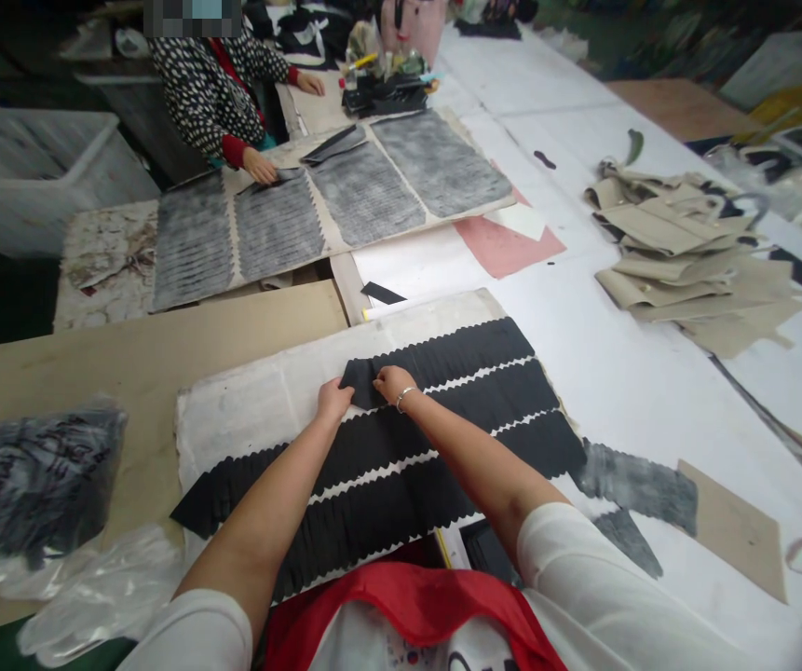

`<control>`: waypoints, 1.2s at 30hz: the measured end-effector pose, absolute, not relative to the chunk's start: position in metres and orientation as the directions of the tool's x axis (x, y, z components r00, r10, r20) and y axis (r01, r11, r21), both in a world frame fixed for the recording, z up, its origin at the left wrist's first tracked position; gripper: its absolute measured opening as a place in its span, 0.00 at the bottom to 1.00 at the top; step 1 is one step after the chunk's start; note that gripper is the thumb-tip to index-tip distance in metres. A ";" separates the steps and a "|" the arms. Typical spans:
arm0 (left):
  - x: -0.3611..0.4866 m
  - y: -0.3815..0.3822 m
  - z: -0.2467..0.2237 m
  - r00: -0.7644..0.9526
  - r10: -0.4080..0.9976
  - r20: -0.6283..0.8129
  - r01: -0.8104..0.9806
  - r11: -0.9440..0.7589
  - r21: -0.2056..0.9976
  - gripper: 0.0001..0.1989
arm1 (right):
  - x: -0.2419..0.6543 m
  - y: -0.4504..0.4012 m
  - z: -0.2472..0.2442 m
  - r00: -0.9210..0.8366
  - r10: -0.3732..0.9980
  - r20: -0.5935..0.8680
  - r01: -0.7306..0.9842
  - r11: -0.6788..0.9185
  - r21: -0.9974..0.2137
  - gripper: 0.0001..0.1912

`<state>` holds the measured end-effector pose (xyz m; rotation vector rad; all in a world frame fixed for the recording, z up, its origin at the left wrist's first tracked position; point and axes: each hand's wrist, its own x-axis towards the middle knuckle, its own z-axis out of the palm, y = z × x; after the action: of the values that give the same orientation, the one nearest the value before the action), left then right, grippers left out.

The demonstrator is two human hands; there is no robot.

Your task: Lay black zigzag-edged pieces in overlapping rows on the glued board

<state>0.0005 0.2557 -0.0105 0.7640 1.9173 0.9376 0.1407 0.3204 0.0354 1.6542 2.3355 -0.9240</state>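
Observation:
Rows of overlapping black pieces (387, 494) with zigzag edges lie on a pale board (233, 419) in front of me. At the left end of the top row, my left hand (335, 399) pinches the lower left corner of a black piece (359, 382). My right hand (393, 382), with a bracelet at the wrist, has its fingers closed on the same piece, near its right side. The piece lies flat beside the other pieces of that row. At the lower left, one pointed black piece (195, 501) juts past the board's edge.
Across from me a person (219, 93) works at a second board (337, 238) of grey pieces. Beige fabric pieces (680, 242) are piled at the right. Plastic-wrapped dark material (30, 485) lies at the left. A brown card (736, 531) and grey strips (642, 485) lie right of my board.

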 end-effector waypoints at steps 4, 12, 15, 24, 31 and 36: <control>0.000 0.259 -0.006 -0.470 0.791 -0.392 0.267 0.551 0.791 0.12 | 0.141 0.327 0.035 -0.403 0.788 -0.466 0.896 0.236 -0.376 0.12; 0.000 0.264 0.000 -0.463 0.807 -0.366 0.433 0.567 0.701 0.13 | 0.163 0.334 0.038 -0.415 0.838 -0.354 0.900 0.320 -0.297 0.14; -0.001 0.264 -0.001 -0.472 0.808 -0.353 0.440 0.563 0.700 0.13 | 0.169 0.333 0.038 -0.450 0.838 -0.309 0.885 0.372 -0.280 0.15; -0.003 0.261 0.003 -0.469 0.809 -0.354 0.452 0.564 0.691 0.13 | 0.174 0.319 0.033 -0.631 0.748 -0.205 0.773 0.585 -0.248 0.16; -0.003 0.261 0.006 -0.446 0.827 -0.343 0.523 0.552 0.649 0.14 | 0.179 0.310 0.023 -0.819 0.559 -0.133 0.573 0.780 -0.251 0.17; -0.003 0.261 0.008 -0.435 0.840 -0.325 0.549 0.533 0.644 0.15 | 0.182 0.309 0.023 -0.850 0.517 -0.102 0.525 0.816 -0.241 0.18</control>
<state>-0.0028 0.2609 0.0077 1.1193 2.1450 0.6007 0.1824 0.3089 0.0231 0.8503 2.9632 -0.4070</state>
